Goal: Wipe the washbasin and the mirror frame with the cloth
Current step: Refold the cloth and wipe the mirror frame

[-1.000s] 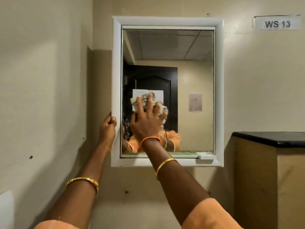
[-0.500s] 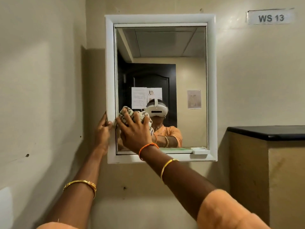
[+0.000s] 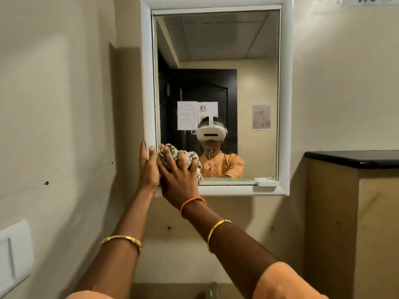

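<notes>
A mirror in a white frame (image 3: 284, 104) hangs on the beige wall in front of me. My right hand (image 3: 178, 175) presses a bunched checked cloth (image 3: 187, 159) against the glass at the lower left corner of the mirror. My left hand (image 3: 148, 167) lies flat, fingers up, against the frame's left edge, just beside the right hand. The washbasin is out of sight; only a metal tap top (image 3: 212, 290) shows at the bottom edge.
A tan cabinet with a black top (image 3: 354, 158) stands at the right, close to the mirror. A white wall plate (image 3: 13, 255) sits low on the left wall. A small white shelf (image 3: 266, 181) lies on the mirror's bottom ledge.
My right hand has carried the cloth from the middle of the glass down and left to the lower left corner. The view has moved closer and tilted down. The left hand stays on the frame.
</notes>
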